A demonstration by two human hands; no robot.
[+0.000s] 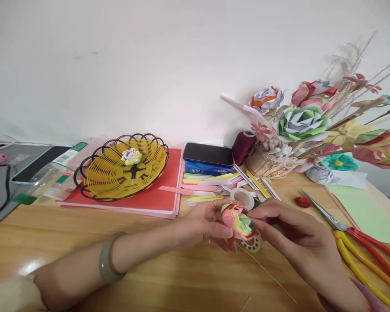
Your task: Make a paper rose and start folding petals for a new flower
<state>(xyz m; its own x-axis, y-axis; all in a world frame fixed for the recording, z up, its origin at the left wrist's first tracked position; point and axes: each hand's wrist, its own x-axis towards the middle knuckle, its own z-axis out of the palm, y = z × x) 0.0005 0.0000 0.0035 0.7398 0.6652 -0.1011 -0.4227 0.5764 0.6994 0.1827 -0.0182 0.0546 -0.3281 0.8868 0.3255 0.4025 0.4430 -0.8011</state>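
Observation:
A small folded paper flower in pink, yellow, green and red is held above the table between my hands. My left hand closes on it from the left, thumb along its near side. From the right, the thumb and forefinger of my right hand pinch the flower's edge petals. Just beneath it a white disc with holes shows in part. A thin string trails from below the flower toward the front. Behind it lies a roll of white tape.
A yellow woven basket holding another paper flower stands on red paper. Folded strips lie before a phone on a blue pack. At right are scissors and a basket of paper flowers.

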